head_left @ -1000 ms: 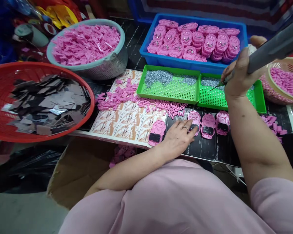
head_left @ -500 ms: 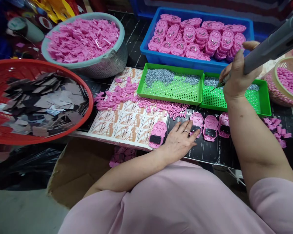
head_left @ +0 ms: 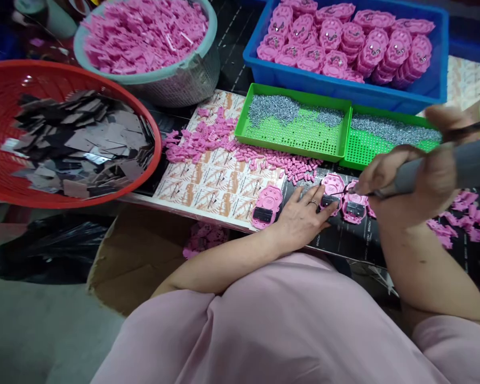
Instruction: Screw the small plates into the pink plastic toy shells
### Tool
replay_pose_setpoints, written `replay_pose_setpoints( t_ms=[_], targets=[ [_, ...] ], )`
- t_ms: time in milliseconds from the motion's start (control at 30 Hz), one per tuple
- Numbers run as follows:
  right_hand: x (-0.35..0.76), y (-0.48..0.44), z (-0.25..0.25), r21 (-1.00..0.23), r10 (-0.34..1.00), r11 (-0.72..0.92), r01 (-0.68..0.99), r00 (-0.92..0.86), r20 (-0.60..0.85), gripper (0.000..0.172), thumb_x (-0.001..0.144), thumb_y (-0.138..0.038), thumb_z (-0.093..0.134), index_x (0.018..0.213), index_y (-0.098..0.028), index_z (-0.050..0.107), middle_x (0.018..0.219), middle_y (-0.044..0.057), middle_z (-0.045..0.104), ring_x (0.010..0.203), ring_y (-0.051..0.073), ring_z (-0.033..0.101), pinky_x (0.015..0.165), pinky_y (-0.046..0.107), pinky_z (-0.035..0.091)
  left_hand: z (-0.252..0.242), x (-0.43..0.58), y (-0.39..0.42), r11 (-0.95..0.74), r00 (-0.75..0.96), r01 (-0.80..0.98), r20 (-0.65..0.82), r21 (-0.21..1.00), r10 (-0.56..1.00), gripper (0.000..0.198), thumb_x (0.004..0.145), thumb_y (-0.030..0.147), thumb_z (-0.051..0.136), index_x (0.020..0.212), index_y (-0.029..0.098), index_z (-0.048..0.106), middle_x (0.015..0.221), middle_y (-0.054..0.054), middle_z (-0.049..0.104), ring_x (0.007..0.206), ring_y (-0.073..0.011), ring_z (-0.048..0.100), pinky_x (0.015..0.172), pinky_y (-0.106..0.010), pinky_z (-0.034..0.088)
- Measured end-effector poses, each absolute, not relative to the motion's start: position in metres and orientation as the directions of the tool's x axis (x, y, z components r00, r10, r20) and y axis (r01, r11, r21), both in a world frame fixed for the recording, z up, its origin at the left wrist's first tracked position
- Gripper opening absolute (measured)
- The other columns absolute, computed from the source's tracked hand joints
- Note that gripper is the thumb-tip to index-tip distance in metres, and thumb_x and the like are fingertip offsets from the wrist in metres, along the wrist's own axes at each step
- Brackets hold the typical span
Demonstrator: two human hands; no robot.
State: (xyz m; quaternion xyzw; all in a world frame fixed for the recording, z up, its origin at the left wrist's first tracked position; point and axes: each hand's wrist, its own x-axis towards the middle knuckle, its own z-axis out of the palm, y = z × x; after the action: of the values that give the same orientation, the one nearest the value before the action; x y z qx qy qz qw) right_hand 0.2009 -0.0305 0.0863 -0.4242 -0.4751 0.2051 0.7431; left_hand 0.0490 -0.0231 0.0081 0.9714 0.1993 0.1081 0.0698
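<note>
Black mat (head_left: 341, 241) printed with "BENCH" lies under pink casings (head_left: 331, 185)

The left forearm (head_left: 228, 264), bare, crosses low in front of the torso (head_left: 264, 325), which fills 6 o'clock, and slants toward 2 o'clock. Its wrist (head_left: 280, 240) runs nearly straight into the left hand (head_left: 303, 221), which lies palm down with its fingers extended and parted, aimed around 1 to 2 o'clock. The right forearm (head_left: 430, 261), also bare, rises from 4 o'clock toward 11 o'clock. The right hand (head_left: 422, 194), at 3 o'clock, is raised and curled in a grip, fingertips directed toward 9 o'clock; parts of it are blurred.
</note>
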Motion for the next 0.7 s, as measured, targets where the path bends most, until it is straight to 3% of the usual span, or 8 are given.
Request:
replay_pose_setpoints(
  t_ms=[100, 433, 700],
  targets=[
    [0.186, -0.034, 0.077, -0.811, 0.730, 0.580, 0.077, 0.391, 0.560, 0.021, 0.082, -0.038, 0.065, 0.102, -0.032, 0.062, 0.043, -0.008, 0.046, 0.029, 0.013, 0.041, 0.030, 0.030, 0.037, 0.007, 0.050, -0.022, -0.918, 0.898, 0.357, 0.208, 0.171, 0.388, 0.046, 0.091, 0.040, 0.057, 0.133, 0.020, 0.054, 0.134, -0.021, 0.054, 0.130, -0.0313, 0.048, 0.105, -0.052, 0.034],
    [0.189, -0.028, 0.072, -0.824, 0.751, 0.558, 0.097, 0.363, 0.552, 0.020, 0.083, -0.039, 0.064, 0.103, -0.036, 0.062, 0.043, -0.008, 0.041, 0.029, 0.013, 0.040, 0.031, 0.031, 0.037, 0.005, 0.051, -0.022, -0.911, 0.892, 0.362, 0.209, 0.196, 0.400, 0.043, 0.092, 0.038, 0.058, 0.131, 0.022, 0.056, 0.135, -0.021, 0.053, 0.128, -0.0302, 0.048, 0.107, -0.055, 0.031],
    [0.188, -0.023, 0.064, -0.808, 0.771, 0.587, 0.043, 0.275, 0.575, 0.015, 0.082, -0.034, 0.067, 0.096, -0.033, 0.061, 0.047, -0.008, 0.046, 0.032, 0.012, 0.044, 0.031, 0.027, 0.036, 0.002, 0.052, -0.021, -0.921, 0.889, 0.368, 0.242, 0.130, 0.389, 0.036, 0.094, 0.036, 0.053, 0.128, 0.027, 0.058, 0.131, -0.016, 0.058, 0.125, -0.0277, 0.051, 0.105, -0.054, 0.034]
  ],
)
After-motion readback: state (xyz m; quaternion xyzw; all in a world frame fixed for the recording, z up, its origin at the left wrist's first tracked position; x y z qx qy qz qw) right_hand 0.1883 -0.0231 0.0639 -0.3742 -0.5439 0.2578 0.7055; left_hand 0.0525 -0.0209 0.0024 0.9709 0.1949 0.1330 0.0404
